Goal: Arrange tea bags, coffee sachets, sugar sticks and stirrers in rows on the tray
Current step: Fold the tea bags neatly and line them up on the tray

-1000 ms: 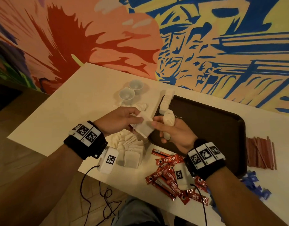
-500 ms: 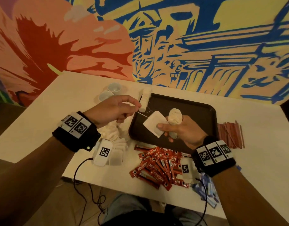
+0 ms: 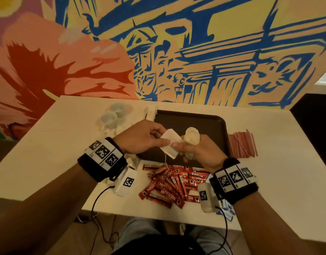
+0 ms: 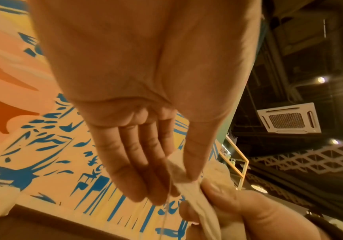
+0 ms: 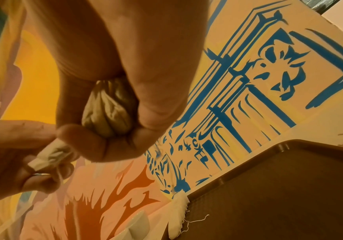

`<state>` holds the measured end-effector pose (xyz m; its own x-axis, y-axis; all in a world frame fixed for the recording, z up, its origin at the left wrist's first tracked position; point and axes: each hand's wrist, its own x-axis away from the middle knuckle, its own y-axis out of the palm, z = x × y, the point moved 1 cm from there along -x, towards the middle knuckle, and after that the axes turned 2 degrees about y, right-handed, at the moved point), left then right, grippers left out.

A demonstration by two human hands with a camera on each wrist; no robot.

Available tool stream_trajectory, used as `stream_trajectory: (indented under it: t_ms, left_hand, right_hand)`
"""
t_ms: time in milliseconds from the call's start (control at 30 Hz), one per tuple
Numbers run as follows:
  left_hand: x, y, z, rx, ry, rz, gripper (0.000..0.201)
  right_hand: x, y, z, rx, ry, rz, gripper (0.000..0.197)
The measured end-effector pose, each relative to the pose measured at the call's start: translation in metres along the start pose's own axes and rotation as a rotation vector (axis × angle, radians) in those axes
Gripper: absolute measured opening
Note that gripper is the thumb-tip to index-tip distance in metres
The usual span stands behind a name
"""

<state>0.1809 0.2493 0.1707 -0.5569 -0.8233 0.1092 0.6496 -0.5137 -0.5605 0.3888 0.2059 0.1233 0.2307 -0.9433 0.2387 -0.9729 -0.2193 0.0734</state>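
Observation:
Above the near edge of the dark tray (image 3: 204, 122), both hands meet at one flat white tea bag (image 3: 170, 144). My left hand (image 3: 166, 137) pinches its left side between thumb and fingers (image 4: 191, 172). Its string hangs down toward the table. My right hand (image 3: 180, 146) grips a bundle of tea bags (image 3: 192, 136) in its fist (image 5: 107, 116), and its thumb also touches the single bag. A few tea bags (image 3: 151, 113) lie at the tray's far left corner. Red coffee sachets (image 3: 173, 183) are heaped in front of the tray.
Red stirrers (image 3: 241, 144) lie right of the tray. Blue sugar sticks (image 3: 226, 212) sit at the table's near edge under my right wrist. Loose tea bags (image 3: 110, 131) and two small cups (image 3: 110, 117) stand left of the tray. A painted wall backs the table.
Half a second ago my left hand was drawn away to the left, holding only the string. It has come back and now pinches the single tea bag beside my right hand.

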Motion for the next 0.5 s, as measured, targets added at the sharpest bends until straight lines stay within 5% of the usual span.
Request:
stream_trajectory:
  t_ms: [267, 500]
  left_hand:
    - [-0.032, -0.039, 0.002, -0.151, -0.007, 0.157, 0.01]
    - [-0.121, -0.091, -0.011, -0.499, 0.037, 0.241, 0.021]
  right_hand:
    - [-0.015, -0.012, 0.014, -0.199, 0.176, 0.224, 0.018]
    - [-0.046, -0.018, 0.017, -0.401, 0.233, 0.263, 0.026]
